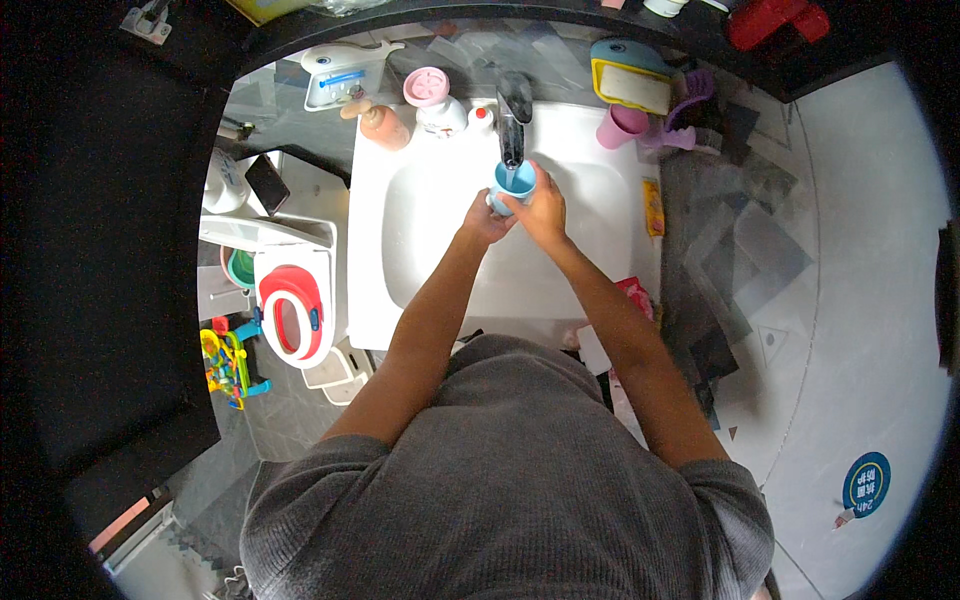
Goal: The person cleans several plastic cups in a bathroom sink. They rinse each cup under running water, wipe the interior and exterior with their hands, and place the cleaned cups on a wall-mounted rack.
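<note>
Both my hands hold a light blue cup over the white sink, right under the spout of the black faucet. A stream of water seems to run from the spout into the cup. My left hand grips the cup low on its left side, near what looks like its handle. Around its right side wrap the fingers of my right hand, the thumb across the near side. The cup's mouth faces up; its underside is hidden by my hands.
Behind the basin stand an orange pump bottle, a pink-topped white bottle and a small red-capped bottle. A pink cup and a yellow tube sit at the right rim. Left is a toilet with a red child seat.
</note>
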`<action>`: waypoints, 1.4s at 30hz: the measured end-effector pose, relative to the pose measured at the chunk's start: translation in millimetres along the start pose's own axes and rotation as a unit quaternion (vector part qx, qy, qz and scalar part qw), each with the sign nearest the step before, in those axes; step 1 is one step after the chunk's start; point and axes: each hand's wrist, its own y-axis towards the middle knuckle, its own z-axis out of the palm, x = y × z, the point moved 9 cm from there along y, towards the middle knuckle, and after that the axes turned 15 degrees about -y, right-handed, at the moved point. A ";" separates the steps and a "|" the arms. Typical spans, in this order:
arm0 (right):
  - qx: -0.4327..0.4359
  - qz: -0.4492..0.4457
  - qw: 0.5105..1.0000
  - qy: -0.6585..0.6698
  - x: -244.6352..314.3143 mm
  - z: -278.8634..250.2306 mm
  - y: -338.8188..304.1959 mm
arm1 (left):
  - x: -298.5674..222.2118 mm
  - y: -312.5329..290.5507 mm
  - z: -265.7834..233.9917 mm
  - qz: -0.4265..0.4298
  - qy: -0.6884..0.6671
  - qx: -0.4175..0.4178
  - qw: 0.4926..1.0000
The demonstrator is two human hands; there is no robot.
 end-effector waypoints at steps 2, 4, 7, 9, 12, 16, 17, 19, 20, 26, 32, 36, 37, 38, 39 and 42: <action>-0.014 0.005 1.000 0.007 -2.3 1.0 0.7 | -2.2 5.2 3.2 0.008 0.030 0.040 0.999; -0.009 0.036 0.996 0.082 -10.5 3.3 -0.3 | -1.1 8.3 2.7 -0.009 -0.012 0.081 0.997; -0.001 0.112 0.970 0.215 -35.2 17.9 -6.2 | -5.5 6.4 9.7 0.009 0.026 0.159 0.987; -0.002 0.113 0.961 0.252 -47.3 27.2 -9.2 | -9.3 2.1 10.8 0.031 0.056 0.134 0.989; 0.070 0.280 0.884 0.367 -70.5 30.9 -19.9 | -21.5 -22.7 20.9 0.108 0.132 0.110 0.979; 0.262 0.245 0.913 0.193 -70.7 48.5 -29.0 | -32.2 -37.1 34.3 0.225 0.240 0.120 0.937; 0.265 0.254 0.912 0.183 -61.4 38.3 -30.4 | -33.3 -39.1 36.9 0.237 0.224 0.120 0.938; 0.263 0.201 0.927 0.178 -64.7 52.4 -27.0 | -35.4 -42.7 42.8 0.260 0.191 0.121 0.939; 0.263 0.172 0.933 0.175 -61.3 56.4 -24.7 | -40.6 -37.3 37.7 0.300 0.221 0.089 0.924; 0.122 0.004 0.992 -0.040 -36.9 40.7 -24.7 | -53.4 -18.3 25.6 0.379 0.238 -0.102 0.888; 0.047 0.007 0.999 -0.022 -24.8 -1.6 -29.7 | -25.5 -3.2 46.3 0.099 0.085 0.049 0.990; 0.046 0.013 0.998 0.029 -38.9 12.0 -27.1 | -23.2 -4.0 41.2 0.100 0.033 0.081 0.991; 0.043 0.024 0.998 0.047 -44.2 17.0 -26.4 | -21.2 -8.4 42.1 0.111 0.019 0.091 0.989; 0.043 0.033 0.996 0.065 -45.1 19.8 -24.6 | -17.9 -11.4 47.3 0.115 0.044 0.130 0.984; 0.042 0.047 0.994 0.086 -46.4 23.4 -22.9 | -13.1 -14.6 52.9 0.118 0.069 0.169 0.976; 0.037 0.043 0.995 0.087 -48.4 32.2 -16.6 | -7.8 -33.0 56.6 0.181 0.216 0.173 0.944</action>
